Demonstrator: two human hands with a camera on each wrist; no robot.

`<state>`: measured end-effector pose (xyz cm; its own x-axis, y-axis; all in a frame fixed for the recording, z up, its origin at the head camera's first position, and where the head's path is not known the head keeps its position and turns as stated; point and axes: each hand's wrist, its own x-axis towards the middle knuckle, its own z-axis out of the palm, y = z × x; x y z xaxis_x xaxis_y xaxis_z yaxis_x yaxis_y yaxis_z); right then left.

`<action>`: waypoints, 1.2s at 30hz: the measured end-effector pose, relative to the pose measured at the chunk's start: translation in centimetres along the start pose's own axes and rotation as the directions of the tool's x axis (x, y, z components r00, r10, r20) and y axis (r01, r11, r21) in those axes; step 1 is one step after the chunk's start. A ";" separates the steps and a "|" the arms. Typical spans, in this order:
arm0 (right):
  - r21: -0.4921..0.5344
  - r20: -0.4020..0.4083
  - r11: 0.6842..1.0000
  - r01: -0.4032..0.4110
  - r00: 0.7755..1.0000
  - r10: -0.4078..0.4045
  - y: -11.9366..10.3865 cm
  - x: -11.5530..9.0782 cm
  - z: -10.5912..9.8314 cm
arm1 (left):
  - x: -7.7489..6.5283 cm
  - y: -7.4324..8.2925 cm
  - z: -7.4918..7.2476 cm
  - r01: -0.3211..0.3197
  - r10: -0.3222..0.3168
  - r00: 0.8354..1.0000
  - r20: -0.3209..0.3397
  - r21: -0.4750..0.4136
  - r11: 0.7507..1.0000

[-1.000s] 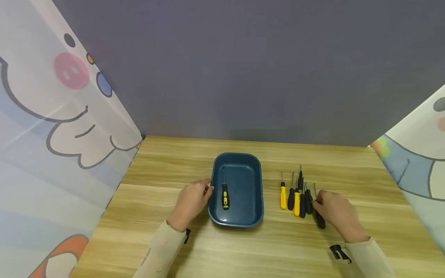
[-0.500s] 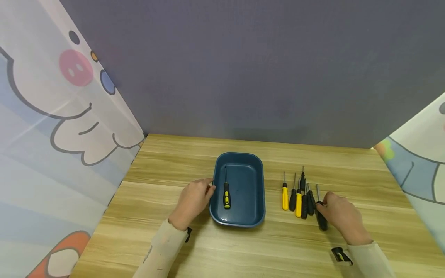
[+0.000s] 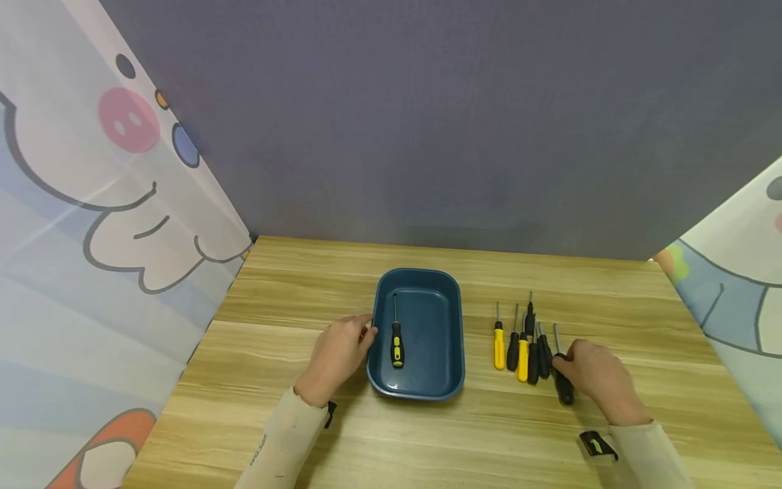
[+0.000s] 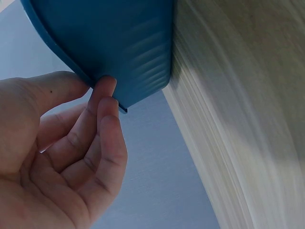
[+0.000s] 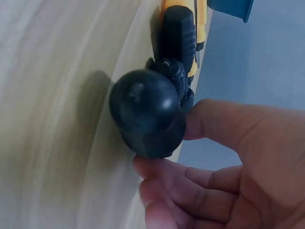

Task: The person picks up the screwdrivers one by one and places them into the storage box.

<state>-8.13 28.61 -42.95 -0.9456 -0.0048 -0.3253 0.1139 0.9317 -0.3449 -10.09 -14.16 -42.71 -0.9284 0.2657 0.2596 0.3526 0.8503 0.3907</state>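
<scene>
In the head view, a blue tray (image 3: pixel 432 339) sits on the wooden table (image 3: pixel 293 285), with one black-and-yellow screwdriver (image 3: pixel 397 346) lying inside along its left side, shaft pointing away from the person. The left hand (image 3: pixel 338 354) is at the tray's left edge. To the tray's right, a close group of yellow and black screwdrivers (image 3: pixel 523 360) lies on the table, shafts also pointing away. At the group's right end the right hand (image 3: pixel 597 375) has hold of a black screwdriver (image 3: pixel 565 390); whether its handle touches the table I cannot tell. In the left wrist view, the thumb and index finger close on the tray's rim, the other fingers bent below. In the right wrist view, thumb and fingers pinch the black handle, its rounded end toward the camera, the group just beyond.
</scene>
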 end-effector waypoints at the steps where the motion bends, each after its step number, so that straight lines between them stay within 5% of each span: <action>1: 0.001 -0.007 1.000 0.006 1.000 -0.006 0.1 0.0 0.1 | 0.0 0.0 0.0 0.000 0.000 1.000 0.000 -0.003 1.000; 15: 0.043 -0.077 0.996 0.078 0.994 -0.074 -2.1 0.4 -0.8 | -0.1 -0.2 0.1 0.009 -0.009 1.000 0.000 -0.009 1.000; 26: 0.034 -0.136 0.981 0.190 0.974 -0.184 -9.0 2.1 -2.7 | -0.1 -0.1 0.1 0.010 -0.010 1.000 0.001 -0.013 1.000; 36: 0.013 -0.165 0.945 0.326 0.933 -0.319 -16.3 4.5 -1.9 | -0.1 -0.1 0.0 0.003 -0.003 1.000 -0.002 -0.015 1.000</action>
<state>-14.77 14.08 -37.15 -0.9692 -0.2416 -0.0479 -0.1961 0.8745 -0.4436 -10.07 -14.25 -42.78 -0.9291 0.2625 0.2605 0.3519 0.8443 0.4042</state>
